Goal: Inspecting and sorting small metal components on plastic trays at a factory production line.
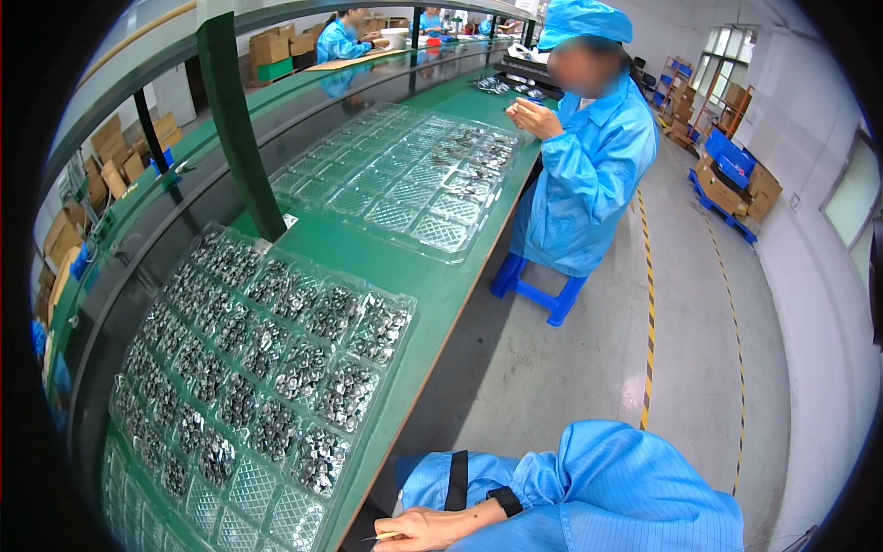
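At the bottom edge, my right hand (418, 530) is closed around a thin pointed tool with a yellowish shaft (386, 535) and a dark tip. Its exact kind is too small to make out. A black watch (504, 501) circles that wrist below the blue sleeve. The hand lies beside the near edge of the green table (391, 405). My left hand is outside the picture. Closest on the table is a clear plastic compartment tray (412, 317), mostly filled with small black and silver metal parts (348, 394); several compartments nearest me hold none.
A second clear tray (386, 216), partly filled, lies farther along. Beyond it a co-worker in blue (589, 175) sits on a blue stool (543, 285), holding something small in both hands. A green post (237, 129) rises from the table. Boxes on a blue pallet (727, 204) stand by the wall.
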Available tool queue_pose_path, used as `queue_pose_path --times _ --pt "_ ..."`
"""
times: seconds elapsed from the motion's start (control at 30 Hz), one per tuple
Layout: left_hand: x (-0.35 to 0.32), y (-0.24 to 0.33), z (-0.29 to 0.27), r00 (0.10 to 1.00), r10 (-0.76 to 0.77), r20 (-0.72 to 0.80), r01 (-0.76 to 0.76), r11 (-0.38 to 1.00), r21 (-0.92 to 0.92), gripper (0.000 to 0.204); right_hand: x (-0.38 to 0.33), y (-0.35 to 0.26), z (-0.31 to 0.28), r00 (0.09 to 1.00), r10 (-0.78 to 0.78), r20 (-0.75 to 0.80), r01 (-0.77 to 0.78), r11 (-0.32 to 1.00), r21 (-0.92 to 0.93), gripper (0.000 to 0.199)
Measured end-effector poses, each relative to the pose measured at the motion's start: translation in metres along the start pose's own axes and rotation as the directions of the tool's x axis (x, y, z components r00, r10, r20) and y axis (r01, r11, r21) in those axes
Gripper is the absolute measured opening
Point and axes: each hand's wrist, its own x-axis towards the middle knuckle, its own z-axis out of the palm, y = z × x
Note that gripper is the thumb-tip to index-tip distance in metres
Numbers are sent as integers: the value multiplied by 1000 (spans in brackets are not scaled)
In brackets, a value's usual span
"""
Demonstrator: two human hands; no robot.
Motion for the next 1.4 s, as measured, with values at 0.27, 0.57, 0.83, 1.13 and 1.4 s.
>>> queue_pose_path --times 0.27,0.57,0.83,1.13,1.4 --pt "-4 -27 -9 997 76 8 -76 983 165 26 1 2 5 995 -95 -42 96 995 37 26" --pt "-2 -9 -7 999 50 -12 -45 967 252 22 2 14 9 973 -223 -54 228 967 116 28" --pt "9 15 5 985 174 21 -175 983 55 20 -13 7 7 964 -235 -128 239 971 19 26" --pt "19 17 1 903 412 122 -413 911 -18 20 -25 -20 -1 937 -308 -163 308 951 -27 22" --pt "54 68 -10 598 709 374 -801 537 263 17 -14 -52 -12 793 -544 -274 485 836 -257 21"
